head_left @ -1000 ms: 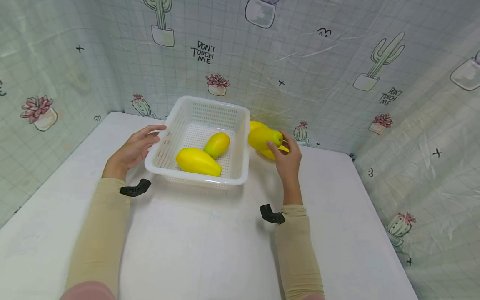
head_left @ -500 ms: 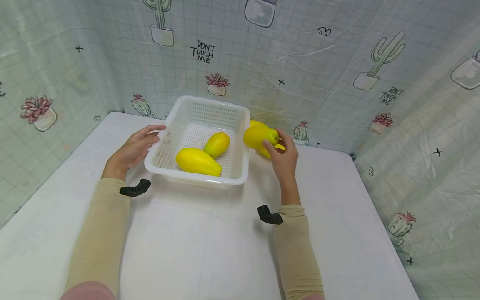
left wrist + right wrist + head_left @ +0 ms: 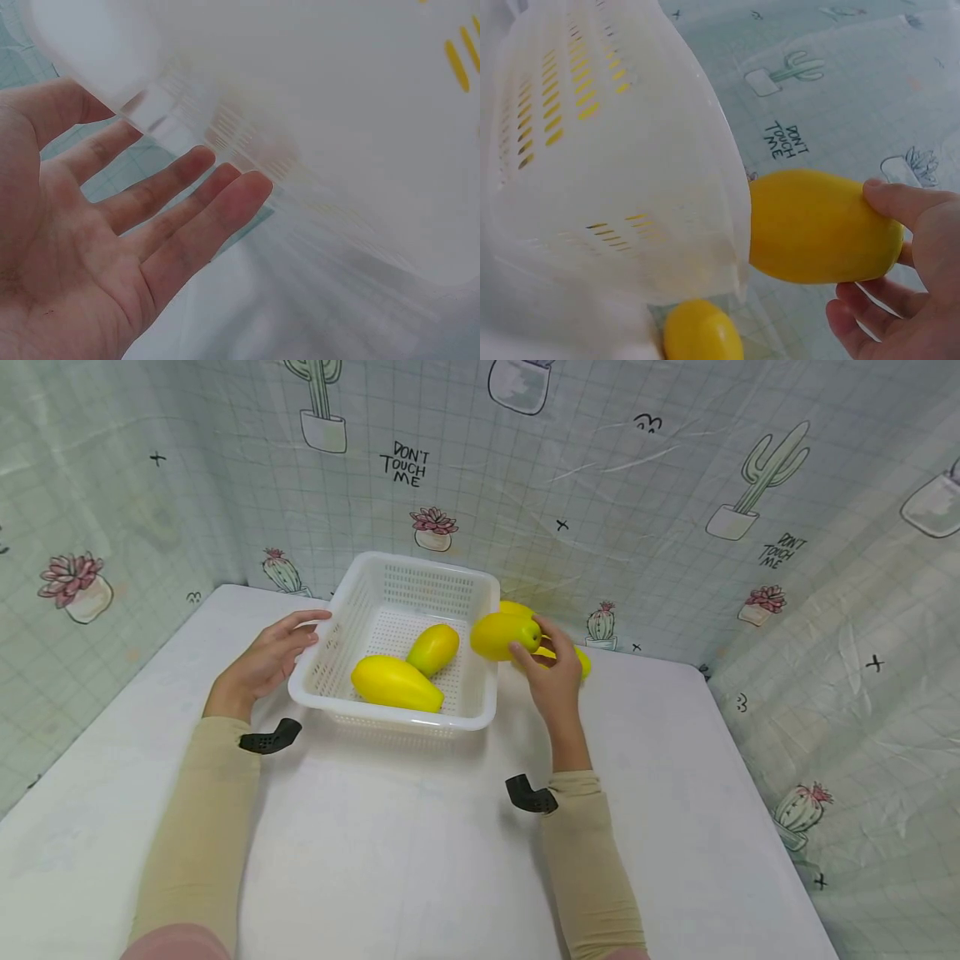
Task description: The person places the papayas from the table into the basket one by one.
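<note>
My right hand (image 3: 557, 681) grips a yellow papaya (image 3: 498, 637) by its greenish stem end, thumb on one side and fingers on the other. In the head view this papaya overlaps the right rim of a white perforated plastic basket (image 3: 408, 720). The right wrist view shows the held papaya (image 3: 821, 229) beside the basket's rim, partly hidden by it. Two yellow fruits lie inside the basket, a long one (image 3: 396, 683) and a shorter one (image 3: 435, 649). At the basket's left rim my left hand (image 3: 264, 658) touches it with loosely extended fingers; the left wrist view shows these fingertips against the basket's side.
More yellow fruit lies on the white table (image 3: 405, 843) right of the basket, one piece behind (image 3: 516, 607) and another (image 3: 583, 663) partly behind my right hand. A curtain (image 3: 480, 477) printed with cacti encloses the table at the back and sides.
My right hand has carried the papaya left, from beside the basket to over its right rim. More of the fruit behind the hand now shows. My left hand and the basket stay put.
</note>
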`<state>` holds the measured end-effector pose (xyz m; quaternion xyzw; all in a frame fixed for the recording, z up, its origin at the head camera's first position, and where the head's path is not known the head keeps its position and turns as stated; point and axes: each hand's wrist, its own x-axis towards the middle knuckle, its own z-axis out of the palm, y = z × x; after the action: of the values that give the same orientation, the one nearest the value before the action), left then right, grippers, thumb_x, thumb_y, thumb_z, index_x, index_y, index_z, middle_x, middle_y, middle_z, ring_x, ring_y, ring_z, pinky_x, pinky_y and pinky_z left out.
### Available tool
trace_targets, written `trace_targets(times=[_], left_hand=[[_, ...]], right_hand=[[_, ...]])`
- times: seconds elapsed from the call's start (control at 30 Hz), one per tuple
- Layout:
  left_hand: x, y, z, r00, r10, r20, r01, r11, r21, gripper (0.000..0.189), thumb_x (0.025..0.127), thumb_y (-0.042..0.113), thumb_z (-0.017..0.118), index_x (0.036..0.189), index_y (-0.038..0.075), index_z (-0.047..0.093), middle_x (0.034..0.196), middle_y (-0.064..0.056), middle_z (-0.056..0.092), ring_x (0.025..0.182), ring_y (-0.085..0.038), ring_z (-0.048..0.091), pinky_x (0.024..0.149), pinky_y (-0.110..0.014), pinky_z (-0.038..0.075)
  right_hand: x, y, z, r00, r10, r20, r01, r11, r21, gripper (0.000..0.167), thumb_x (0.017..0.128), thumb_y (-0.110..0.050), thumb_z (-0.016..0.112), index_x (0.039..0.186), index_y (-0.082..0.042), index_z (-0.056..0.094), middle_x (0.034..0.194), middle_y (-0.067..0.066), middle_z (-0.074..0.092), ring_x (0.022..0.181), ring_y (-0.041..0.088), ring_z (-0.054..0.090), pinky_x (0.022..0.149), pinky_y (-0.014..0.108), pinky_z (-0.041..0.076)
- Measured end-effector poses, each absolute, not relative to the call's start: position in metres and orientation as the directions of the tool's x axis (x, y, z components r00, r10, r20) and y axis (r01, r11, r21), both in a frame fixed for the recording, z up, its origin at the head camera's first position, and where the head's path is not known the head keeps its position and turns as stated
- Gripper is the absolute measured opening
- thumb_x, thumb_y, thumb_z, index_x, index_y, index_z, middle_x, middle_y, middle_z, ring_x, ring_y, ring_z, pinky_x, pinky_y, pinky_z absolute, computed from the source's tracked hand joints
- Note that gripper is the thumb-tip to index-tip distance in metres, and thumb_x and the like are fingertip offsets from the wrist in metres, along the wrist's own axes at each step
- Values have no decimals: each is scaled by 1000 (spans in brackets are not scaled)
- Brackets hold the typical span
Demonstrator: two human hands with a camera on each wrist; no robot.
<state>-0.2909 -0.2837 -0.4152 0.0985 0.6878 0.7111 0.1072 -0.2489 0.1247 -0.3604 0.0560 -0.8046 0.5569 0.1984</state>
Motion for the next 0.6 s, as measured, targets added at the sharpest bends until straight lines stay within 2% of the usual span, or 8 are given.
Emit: trace_targets(times=[0.6], left_hand=[[-293,-284,-415,-959,284,-24,-33,-27,999,48,101,23,51,146,20,39,141,1,43,108,-11,59,84,-23,56]], right_hand=[[-245,100,-365,-917,11,398,-351,450,-821,53,85,-30,74,133,-16,56,127,4,56,113,20,54,96,40,53]])
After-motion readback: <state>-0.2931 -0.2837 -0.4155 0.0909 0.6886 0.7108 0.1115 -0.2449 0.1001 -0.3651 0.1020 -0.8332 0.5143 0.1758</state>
